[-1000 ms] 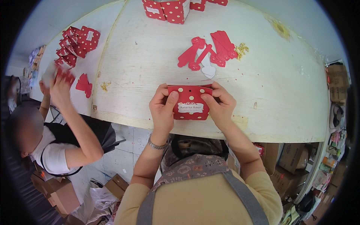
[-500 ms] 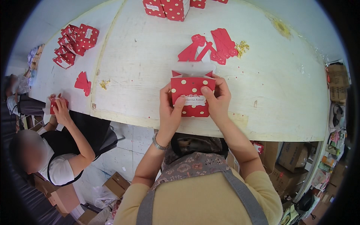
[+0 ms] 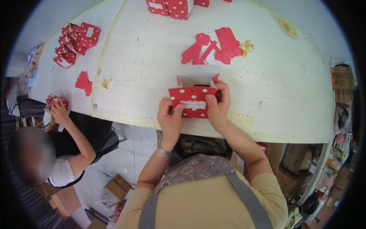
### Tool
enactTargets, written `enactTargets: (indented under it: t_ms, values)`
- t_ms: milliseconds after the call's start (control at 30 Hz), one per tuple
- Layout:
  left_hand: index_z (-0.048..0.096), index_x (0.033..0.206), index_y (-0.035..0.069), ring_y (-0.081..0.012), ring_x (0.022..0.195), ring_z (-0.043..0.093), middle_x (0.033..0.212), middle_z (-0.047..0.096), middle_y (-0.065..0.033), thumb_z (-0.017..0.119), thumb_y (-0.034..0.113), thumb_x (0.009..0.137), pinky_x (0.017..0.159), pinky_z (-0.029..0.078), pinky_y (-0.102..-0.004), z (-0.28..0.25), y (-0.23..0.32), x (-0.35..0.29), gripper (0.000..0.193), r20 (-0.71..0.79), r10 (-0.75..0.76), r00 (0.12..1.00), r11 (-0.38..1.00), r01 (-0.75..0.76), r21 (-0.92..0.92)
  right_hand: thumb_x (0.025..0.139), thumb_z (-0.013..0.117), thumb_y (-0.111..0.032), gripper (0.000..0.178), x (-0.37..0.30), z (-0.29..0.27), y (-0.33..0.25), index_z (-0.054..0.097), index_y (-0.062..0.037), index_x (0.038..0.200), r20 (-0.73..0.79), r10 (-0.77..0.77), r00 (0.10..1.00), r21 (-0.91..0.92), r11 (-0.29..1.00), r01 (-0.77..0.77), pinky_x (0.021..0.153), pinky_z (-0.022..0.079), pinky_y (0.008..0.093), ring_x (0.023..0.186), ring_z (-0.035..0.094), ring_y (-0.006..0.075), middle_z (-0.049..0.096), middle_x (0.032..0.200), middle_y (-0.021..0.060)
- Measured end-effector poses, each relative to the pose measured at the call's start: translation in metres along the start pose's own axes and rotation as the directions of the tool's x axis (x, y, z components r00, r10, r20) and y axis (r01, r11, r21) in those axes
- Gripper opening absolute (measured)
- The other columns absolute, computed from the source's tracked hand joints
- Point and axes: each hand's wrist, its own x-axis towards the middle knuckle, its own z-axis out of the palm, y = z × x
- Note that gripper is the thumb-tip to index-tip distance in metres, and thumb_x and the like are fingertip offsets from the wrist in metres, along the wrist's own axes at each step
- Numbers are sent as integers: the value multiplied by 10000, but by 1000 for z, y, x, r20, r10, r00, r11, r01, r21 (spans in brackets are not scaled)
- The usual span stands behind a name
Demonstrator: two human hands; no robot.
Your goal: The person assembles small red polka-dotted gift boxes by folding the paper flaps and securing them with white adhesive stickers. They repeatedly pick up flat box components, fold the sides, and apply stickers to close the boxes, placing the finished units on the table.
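Between my hands, at the table's near edge, is a red paper gift box (image 3: pixel 193 111) with cream dots and a white label on its front. Its top stands open, with pale inner walls and folded side flaps showing. My left hand (image 3: pixel 170 118) grips its left side, thumb on the front beside the label. My right hand (image 3: pixel 219 105) holds the right side, thumb on the front and fingers behind. Beyond the box lie red lace-edged paper cutouts (image 3: pixel 227 42) and a small heap of gold fasteners (image 3: pixel 247 47).
Dotted red boxes (image 3: pixel 179 8) stand at the table's far edge. More of them (image 3: pixel 78 40) lie at the far left, above red strips (image 3: pixel 83 83) and gold bits (image 3: pixel 106 83). A co-worker's hand (image 3: pixel 59 110) holds a red dotted piece at left. Cartons (image 3: pixel 298 158) sit under the table.
The box has tilted and its mouth has opened wider, showing more of the inside. Both my hands have shifted slightly left with it.
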Motion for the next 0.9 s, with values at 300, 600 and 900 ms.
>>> enactTargets:
  t_ms: [300, 600, 900]
  values:
    - [453, 1139, 34, -103, 975, 462, 1073, 514, -47, 471, 334, 1001, 888, 401, -276, 16, 17, 26, 330, -33, 158, 987, 986, -160, -52, 854, 667, -71, 249, -1, 3, 5, 449, -13, 961, 41, -15, 999, -95, 995, 19, 941, 424, 323, 1110, 524, 189, 531, 1256, 158]
    - [448, 1145, 37, -116, 976, 462, 1068, 515, -55, 419, 291, 1022, 905, 391, -285, 34, 17, 28, 284, -148, 142, 979, 988, -149, -41, 825, 716, -69, 261, 7, 5, 0, 491, -10, 944, -101, 82, 992, -244, 964, -104, 783, 464, 290, 901, 545, 150, 560, 1155, 135]
    - [456, 1109, 22, -111, 988, 453, 1065, 494, -61, 432, 311, 1018, 916, 378, -278, 24, 18, 33, 304, -170, 78, 982, 988, -99, -119, 779, 766, -81, 220, 3, -6, -5, 604, -19, 915, 32, 56, 998, -474, 880, -34, 666, 461, 272, 743, 551, 145, 593, 813, 56]
